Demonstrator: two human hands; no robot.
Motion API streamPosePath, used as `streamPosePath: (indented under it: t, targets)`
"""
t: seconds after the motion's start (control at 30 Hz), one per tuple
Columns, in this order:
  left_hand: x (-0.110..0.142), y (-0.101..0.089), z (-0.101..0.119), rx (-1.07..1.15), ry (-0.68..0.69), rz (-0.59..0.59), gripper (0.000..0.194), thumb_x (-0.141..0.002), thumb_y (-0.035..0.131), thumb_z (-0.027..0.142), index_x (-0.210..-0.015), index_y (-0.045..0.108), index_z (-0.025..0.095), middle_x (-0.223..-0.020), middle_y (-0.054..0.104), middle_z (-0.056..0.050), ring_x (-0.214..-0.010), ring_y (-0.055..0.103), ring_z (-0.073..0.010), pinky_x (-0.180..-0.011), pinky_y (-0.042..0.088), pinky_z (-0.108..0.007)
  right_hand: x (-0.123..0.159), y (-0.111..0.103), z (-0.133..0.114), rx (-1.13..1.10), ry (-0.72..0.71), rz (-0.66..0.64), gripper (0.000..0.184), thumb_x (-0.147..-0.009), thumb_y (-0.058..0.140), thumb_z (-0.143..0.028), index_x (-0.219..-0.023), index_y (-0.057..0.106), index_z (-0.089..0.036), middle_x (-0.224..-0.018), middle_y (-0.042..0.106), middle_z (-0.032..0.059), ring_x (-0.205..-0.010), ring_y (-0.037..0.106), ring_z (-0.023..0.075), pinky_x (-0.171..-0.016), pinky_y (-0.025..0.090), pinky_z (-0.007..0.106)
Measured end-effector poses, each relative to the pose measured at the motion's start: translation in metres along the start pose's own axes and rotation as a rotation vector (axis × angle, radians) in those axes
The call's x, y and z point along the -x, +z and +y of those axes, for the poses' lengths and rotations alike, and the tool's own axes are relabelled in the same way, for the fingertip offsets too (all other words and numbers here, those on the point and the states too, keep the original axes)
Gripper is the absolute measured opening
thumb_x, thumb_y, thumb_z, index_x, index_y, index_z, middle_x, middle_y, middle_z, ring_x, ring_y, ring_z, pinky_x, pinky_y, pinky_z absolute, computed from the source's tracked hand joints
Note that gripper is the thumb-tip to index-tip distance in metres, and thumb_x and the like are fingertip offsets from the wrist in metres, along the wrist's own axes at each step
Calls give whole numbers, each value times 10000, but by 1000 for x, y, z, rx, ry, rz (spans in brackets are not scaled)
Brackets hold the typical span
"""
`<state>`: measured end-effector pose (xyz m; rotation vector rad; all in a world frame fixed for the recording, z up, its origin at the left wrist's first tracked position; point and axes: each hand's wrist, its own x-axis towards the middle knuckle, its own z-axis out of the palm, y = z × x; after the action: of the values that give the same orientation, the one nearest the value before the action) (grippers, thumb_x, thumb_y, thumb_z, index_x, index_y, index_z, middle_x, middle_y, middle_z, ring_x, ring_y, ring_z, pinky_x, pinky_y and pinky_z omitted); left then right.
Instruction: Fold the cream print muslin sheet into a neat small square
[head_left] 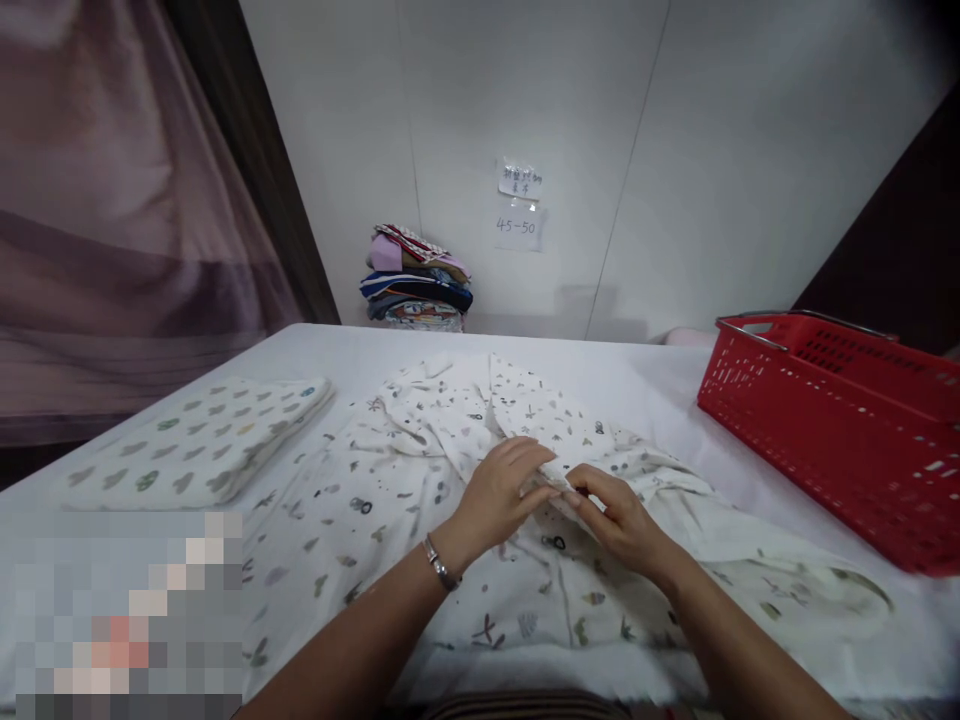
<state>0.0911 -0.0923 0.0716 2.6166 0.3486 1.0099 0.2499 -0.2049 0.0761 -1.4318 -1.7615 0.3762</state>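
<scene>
A white garment [420, 470] printed with small dark motifs lies spread and rumpled across the white table [660, 370]. Both hands meet over its middle. My left hand [501, 492], with a metal bracelet on its wrist, rests with curled fingers pinching a fold of the cloth. My right hand [611, 515] pinches the same fold from the right, its fingertips touching those of the left hand.
A folded white cloth with leaf prints [199, 440] lies at the left. A red plastic basket [832, 420] stands at the right edge. A stack of folded coloured clothes [416, 280] sits at the back against the wall, under paper notes [519, 205]. A curtain hangs at left.
</scene>
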Motion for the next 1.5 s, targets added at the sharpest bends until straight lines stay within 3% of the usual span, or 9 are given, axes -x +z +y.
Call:
streamPosePath:
  t: [0.17, 0.3, 0.43, 0.63, 0.8, 0.97, 1.2, 1.37, 1.5]
  targets:
    - [-4, 15, -7, 44, -12, -10, 375, -816, 529, 280, -1180, 449, 236, -1138, 570, -51, -1109, 474, -192, -961, 390, -410, 8, -20, -10, -27, 62, 37, 175, -901, 379, -290, -856, 526, -206, -804, 560, 20, -744, 507, 143, -681, 408, 252]
    - [-8, 26, -11, -1, -67, 147, 453, -821, 465, 187, -1258, 359, 235, -1279, 451, -86, -1215, 374, -216, -1000, 341, -464, 18, -43, -12, -32, 124, 190, 169, -878, 427, -333, -851, 539, -209, -820, 570, 23, -804, 529, 161, -695, 424, 244]
    - [-6, 35, -28, -6, -215, 254, 261, -809, 488, 189, -1068, 464, 208, -1078, 530, -78, -1059, 474, -213, -904, 408, -429, 26, -65, -5, -106, 170, 341, 189, -832, 497, -378, -878, 565, -209, -794, 582, 24, -772, 540, 172, -649, 448, 244]
    - [-2, 46, -57, -48, -265, 146, 352, -745, 554, 150, -1075, 462, 230, -1097, 520, -47, -1043, 467, -210, -883, 406, -399, 30, -82, -2, -112, 202, 397, 195, -810, 530, -387, -883, 593, -217, -780, 588, 17, -752, 545, 162, -630, 456, 232]
    - [-13, 42, -68, -176, -272, 194, 379, -719, 528, 107, -1080, 457, 198, -1126, 503, -68, -1090, 433, -221, -923, 362, -413, 36, -89, -2, -60, 176, 385, 181, -820, 520, -373, -902, 598, -232, -892, 597, 30, -793, 544, 167, -650, 464, 235]
    - [-9, 36, -79, -178, -271, 40, 262, -709, 472, 50, -919, 524, 197, -953, 587, -36, -964, 509, -193, -885, 377, -376, 44, -95, 5, -51, 192, 408, 213, -815, 525, -372, -959, 594, -230, -914, 603, 48, -781, 548, 182, -645, 478, 256]
    - [8, 19, -90, 10, -330, -121, 201, -832, 380, 180, -973, 521, 206, -915, 608, -23, -864, 551, -159, -768, 429, -291, 51, -99, 2, -13, 207, 446, 201, -791, 549, -395, -899, 621, -241, -886, 612, 38, -807, 565, 194, -662, 485, 255]
    - [-4, 7, -98, 76, -385, -219, 224, -880, 329, 295, -930, 532, 214, -771, 592, 8, -726, 552, -143, -661, 428, -249, 54, -97, -1, 5, 194, 412, 194, -795, 544, -386, -899, 626, -244, -878, 620, 43, -832, 573, 206, -663, 491, 256]
    - [-18, 10, -103, 84, -349, -212, 223, -856, 375, 289, -912, 576, 210, -920, 593, -20, -790, 557, -144, -698, 434, -249, 54, -95, -3, 20, 178, 367, 198, -803, 536, -363, -927, 621, -233, -916, 617, 54, -825, 570, 205, -666, 493, 262]
